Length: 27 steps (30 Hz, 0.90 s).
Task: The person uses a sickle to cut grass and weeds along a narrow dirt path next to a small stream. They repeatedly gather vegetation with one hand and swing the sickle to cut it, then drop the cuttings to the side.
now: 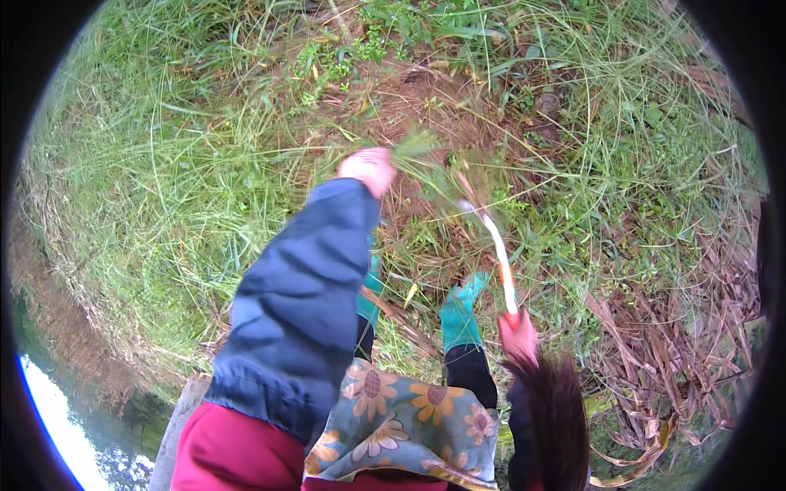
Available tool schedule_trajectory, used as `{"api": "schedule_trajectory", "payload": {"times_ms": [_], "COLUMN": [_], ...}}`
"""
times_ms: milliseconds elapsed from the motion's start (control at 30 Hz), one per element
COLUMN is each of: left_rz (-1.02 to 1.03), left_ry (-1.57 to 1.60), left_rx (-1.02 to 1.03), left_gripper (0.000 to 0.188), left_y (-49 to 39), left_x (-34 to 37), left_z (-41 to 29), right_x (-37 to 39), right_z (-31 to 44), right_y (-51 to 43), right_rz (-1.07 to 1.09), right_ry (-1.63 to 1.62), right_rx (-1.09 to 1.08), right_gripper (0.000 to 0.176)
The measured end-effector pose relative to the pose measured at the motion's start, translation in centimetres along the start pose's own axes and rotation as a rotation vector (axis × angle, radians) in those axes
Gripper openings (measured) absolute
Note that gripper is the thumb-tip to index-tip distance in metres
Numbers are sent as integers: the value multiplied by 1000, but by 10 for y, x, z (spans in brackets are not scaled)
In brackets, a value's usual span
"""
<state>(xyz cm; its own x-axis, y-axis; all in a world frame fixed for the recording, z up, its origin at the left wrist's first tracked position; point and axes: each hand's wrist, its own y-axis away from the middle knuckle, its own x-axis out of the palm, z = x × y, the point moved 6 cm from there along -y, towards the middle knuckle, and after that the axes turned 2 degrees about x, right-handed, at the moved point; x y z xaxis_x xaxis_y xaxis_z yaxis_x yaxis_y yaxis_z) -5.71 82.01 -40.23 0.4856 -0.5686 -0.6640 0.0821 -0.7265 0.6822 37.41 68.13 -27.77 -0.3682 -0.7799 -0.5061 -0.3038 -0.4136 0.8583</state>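
Observation:
My left hand [368, 169], blurred by motion, is closed at the end of a dark blue sleeve [301, 288]. A tuft of green grass [417, 146] fans out from its right side, over a patch of reddish soil [399, 98]. Lower down on the right, my right hand [519, 334] grips the red end of a sickle-like tool [500, 251]. Its white, orange-banded shaft bends up and left, and its blurred far end lies among grass stems, so the blade's shape cannot be made out.
Turquoise boots [460, 316] stand on the grassy ground below my hands. A floral apron [405, 417] covers my lap. Dark hair [552, 417] hangs beside my right forearm. Dry brown leaves [663, 350] lie heaped at right, and tall grass [153, 184] grows at left.

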Motion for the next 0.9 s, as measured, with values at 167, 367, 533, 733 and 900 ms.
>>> {"api": "schedule_trajectory", "payload": {"times_ms": [167, 367, 533, 733, 900], "left_rz": [49, 2, -226, -512, -210], "left_ry": [-139, -274, -379, -353, 185], "left_rx": [-205, 270, 568, 646, -382], "left_gripper": [40, 40, 24, 45, 64], "left_y": [66, 119, 131, 101, 70], "left_x": [-41, -11, -26, -48, 1], "left_z": [93, 70, 50, 34, 99], "right_x": [-57, -16, 30, 79, 50], "right_z": [-46, 216, 355, 304, 265], "right_y": [52, -58, -51, -18, -3], "right_rz": [-166, 151, 371, 295, 378], "right_ry": [-100, -944, -688, 30, 46], "right_rx": [-197, -239, -272, -490, -398], "right_gripper": [36, 33, 41, 56, 50]}}
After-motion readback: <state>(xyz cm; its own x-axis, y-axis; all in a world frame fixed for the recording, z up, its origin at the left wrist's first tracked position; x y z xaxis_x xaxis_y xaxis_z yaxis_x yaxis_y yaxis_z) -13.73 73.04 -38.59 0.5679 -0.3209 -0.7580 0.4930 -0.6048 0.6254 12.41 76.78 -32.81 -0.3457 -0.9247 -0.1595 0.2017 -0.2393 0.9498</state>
